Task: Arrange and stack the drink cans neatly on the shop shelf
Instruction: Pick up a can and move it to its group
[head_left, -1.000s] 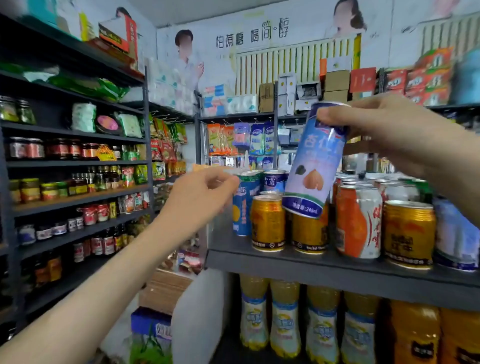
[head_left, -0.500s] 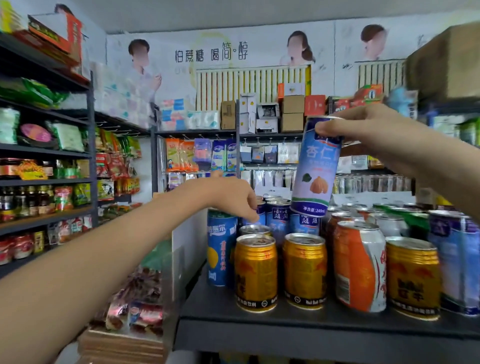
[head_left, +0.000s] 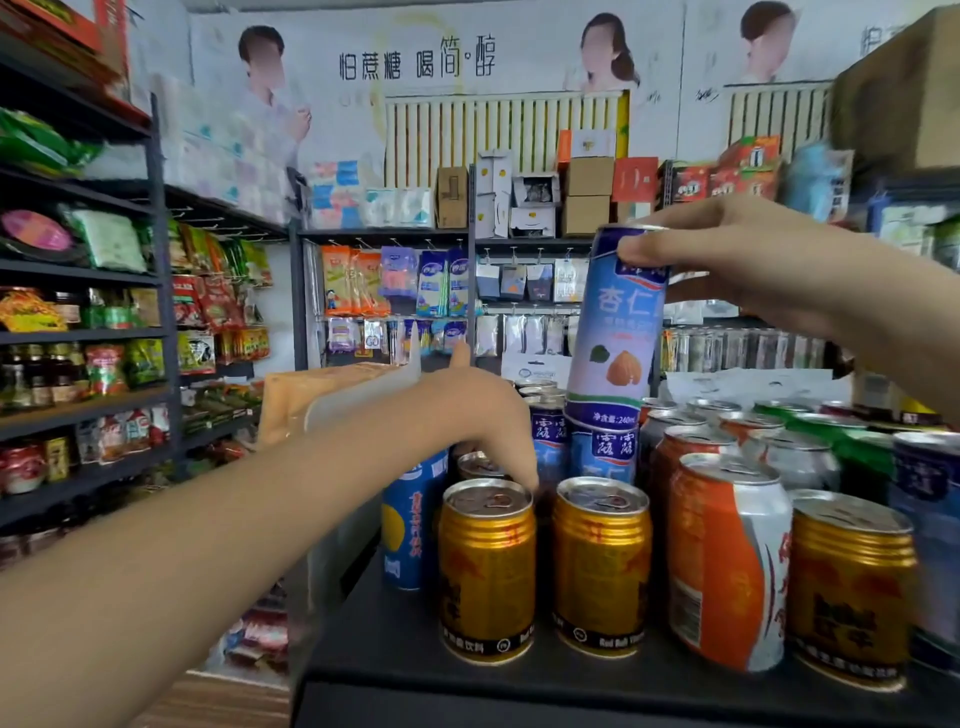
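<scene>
Where the left hand sits: over the back row at the left end of the black shelf board, fingers drooped behind the near gold ribbed can. Can't tell if it's gripping anything back there.
Tall can: pale blue slim metal can with a nut picture, nearly upright. Its base is right at the top of a darker blue can in the second row; resting or just above, I can't tell.
Handling: probably full, so some heft. Stiff, but it'd dent if squeezed, and it's smooth and a bit slippy. Being tall and narrow, I'd guess it's tippy once stacked. Best held high on the wall near the rim.
Right hand: pinching that can's top end, fingers wrapped round it.
In the way: a second gold can directly in front, an orange-and-white can just right, and more cans crowded behind.
</scene>
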